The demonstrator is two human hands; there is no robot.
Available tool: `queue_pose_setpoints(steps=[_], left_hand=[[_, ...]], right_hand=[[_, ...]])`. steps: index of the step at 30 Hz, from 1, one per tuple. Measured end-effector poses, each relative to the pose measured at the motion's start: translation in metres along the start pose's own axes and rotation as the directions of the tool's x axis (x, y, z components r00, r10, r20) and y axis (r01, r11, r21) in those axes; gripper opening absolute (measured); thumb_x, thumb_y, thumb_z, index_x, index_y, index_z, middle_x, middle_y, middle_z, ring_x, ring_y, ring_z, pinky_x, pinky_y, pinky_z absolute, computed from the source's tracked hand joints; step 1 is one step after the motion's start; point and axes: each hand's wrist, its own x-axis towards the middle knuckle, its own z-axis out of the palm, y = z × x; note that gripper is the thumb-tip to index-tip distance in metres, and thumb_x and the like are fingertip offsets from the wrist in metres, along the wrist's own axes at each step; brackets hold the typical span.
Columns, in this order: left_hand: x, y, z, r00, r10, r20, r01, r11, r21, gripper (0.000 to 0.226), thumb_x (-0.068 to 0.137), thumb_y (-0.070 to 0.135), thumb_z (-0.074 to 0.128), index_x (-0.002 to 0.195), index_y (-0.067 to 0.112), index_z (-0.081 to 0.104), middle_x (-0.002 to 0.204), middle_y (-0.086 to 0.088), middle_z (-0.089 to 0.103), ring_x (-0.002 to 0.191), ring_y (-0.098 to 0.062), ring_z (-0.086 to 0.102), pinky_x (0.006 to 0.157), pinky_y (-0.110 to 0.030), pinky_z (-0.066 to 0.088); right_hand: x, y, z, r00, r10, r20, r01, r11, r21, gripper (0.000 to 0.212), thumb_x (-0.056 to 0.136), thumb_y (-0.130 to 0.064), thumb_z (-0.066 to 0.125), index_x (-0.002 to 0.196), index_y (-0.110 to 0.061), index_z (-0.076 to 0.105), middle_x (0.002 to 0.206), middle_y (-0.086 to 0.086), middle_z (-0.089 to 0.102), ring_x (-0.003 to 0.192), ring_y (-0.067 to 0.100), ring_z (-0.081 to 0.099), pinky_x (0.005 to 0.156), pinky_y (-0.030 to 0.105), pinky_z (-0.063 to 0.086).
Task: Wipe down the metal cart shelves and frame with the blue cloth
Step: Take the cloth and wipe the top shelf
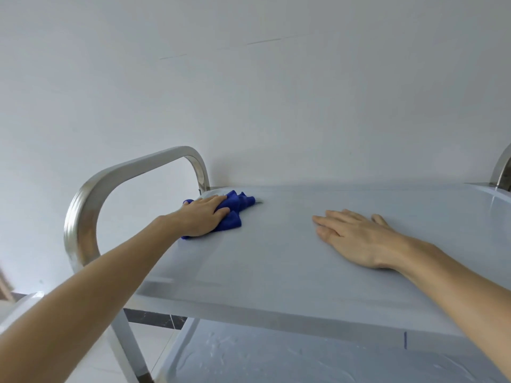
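Nearest the lens: the person's left forearm (91, 286) sweeps up from the bottom-left corner, reaching out over the near edge of the top shelf (276, 258).
Left hand: the left hand (203, 217) sits palm-down on the blue cloth (235, 210), fingers spread and curling over its bunched folds, pressing it flat to the shelf.
Right hand: the right hand (356, 236) lies flat on the same shelf, well to the right of the cloth, fingers straight and relaxed, holding nothing; it looks like a brace.
Cloth position: at the far-left corner of the top shelf, just beside the foot of the curved handle rail (91, 200).
Cloth handling: soft, light and limp by the look of it; it should bunch and slide easily on smooth steel, so a broad palm press over the middle probably serves better than a pinch at a corner.
Cloth heading: crumpled, with its long axis running roughly from the near-left shelf edge toward the far right, loose corners fanning away from the rail.
Shelf: a long steel tray, its long axis running left to right away from the rail, with another upright (502, 172) at the far-right end.
Lower shelf: the lower shelf (290, 360) shows pale streaks below, probably not wiped yet.
Backdrop: a plain wall (249, 78) behind the cart.
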Motion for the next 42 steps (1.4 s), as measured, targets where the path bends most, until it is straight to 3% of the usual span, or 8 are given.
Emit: queue_pose_setpoints(steps=[8,13,18,21,25,28,34,42], left_hand=[[0.082,-0.006,-0.003,0.973,-0.229,0.042,0.228,0.973,0.024,0.054,0.104,0.048,0.025,0.155,0.031,0.022,0.159,-0.003,0.032,0.141,-0.030,0.034,0.115,-0.045,0.026],[0.109,0.014,-0.001,0.965,-0.251,0.070,0.245,0.965,0.090,0.057,0.105,0.046,0.020,0.158,0.027,0.011,0.164,-0.002,0.020,0.145,-0.033,0.027,0.118,-0.048,0.019],[0.097,0.060,0.006,0.996,0.012,0.083,-0.013,1.000,0.021,0.061,0.103,0.050,0.027,0.159,0.030,0.011,0.166,0.005,0.014,0.150,-0.022,0.020,0.122,-0.039,0.012],[0.074,0.102,0.015,0.971,0.235,0.054,-0.235,0.972,-0.001,0.059,0.103,0.049,0.033,0.157,0.029,0.019,0.163,0.004,0.025,0.148,-0.018,0.025,0.122,-0.035,0.015],[0.037,0.093,0.018,0.934,0.351,0.064,-0.346,0.935,-0.080,0.056,0.103,0.050,0.032,0.156,0.038,0.018,0.161,0.017,0.024,0.144,-0.004,0.022,0.112,-0.019,0.011],[0.024,0.048,0.010,0.958,0.279,0.071,-0.270,0.957,-0.108,0.054,0.105,0.048,0.032,0.156,0.035,0.020,0.160,0.017,0.025,0.145,-0.006,0.022,0.106,-0.013,0.009],[0.048,-0.032,-0.006,0.997,-0.013,0.070,0.017,0.999,-0.046,0.051,0.104,0.047,0.030,0.154,0.035,0.025,0.158,0.003,0.034,0.142,-0.020,0.035,0.116,-0.036,0.021],[0.094,0.000,-0.002,0.984,-0.106,0.141,0.106,0.994,0.012,0.061,0.099,0.058,0.024,0.155,0.046,0.006,0.164,0.003,0.020,0.149,-0.027,0.022,0.121,-0.051,0.012]], right_hand=[[0.005,0.001,0.004,1.000,-0.009,0.024,0.009,1.000,-0.027,0.053,0.103,-0.054,0.007,0.155,-0.046,0.002,0.166,-0.016,-0.006,0.153,0.013,-0.010,0.121,0.057,-0.005],[0.009,0.001,0.005,0.999,-0.011,0.032,0.012,0.999,-0.051,0.054,0.103,-0.053,0.006,0.155,-0.043,0.000,0.166,-0.013,-0.007,0.153,0.017,-0.011,0.120,0.059,-0.005],[0.008,0.001,0.003,0.999,-0.006,0.053,0.009,0.999,-0.047,0.053,0.103,-0.051,0.006,0.155,-0.044,0.000,0.166,-0.014,-0.008,0.153,0.016,-0.011,0.120,0.060,-0.005],[0.004,0.001,0.001,0.998,0.003,0.056,0.000,0.999,-0.044,0.053,0.103,-0.052,0.006,0.155,-0.045,0.000,0.166,-0.014,-0.009,0.153,0.015,-0.012,0.120,0.059,-0.005],[0.000,-0.001,0.001,0.998,0.013,0.058,-0.011,0.999,-0.049,0.053,0.103,-0.052,0.005,0.155,-0.045,0.001,0.166,-0.015,-0.008,0.153,0.013,-0.011,0.120,0.057,-0.004],[-0.001,-0.002,0.000,0.998,0.012,0.059,-0.010,0.999,-0.037,0.053,0.103,-0.053,0.005,0.155,-0.047,0.000,0.166,-0.016,-0.009,0.153,0.013,-0.011,0.121,0.056,-0.005],[0.004,-0.002,0.002,0.998,0.010,0.058,-0.008,0.999,-0.042,0.052,0.103,-0.054,0.005,0.154,-0.048,-0.002,0.165,-0.016,-0.009,0.153,0.013,-0.011,0.121,0.057,-0.005],[0.013,0.001,0.005,0.999,0.018,0.051,-0.015,0.999,-0.043,0.052,0.102,-0.055,0.005,0.153,-0.049,0.000,0.165,-0.018,-0.008,0.153,0.013,-0.010,0.120,0.057,-0.004]])
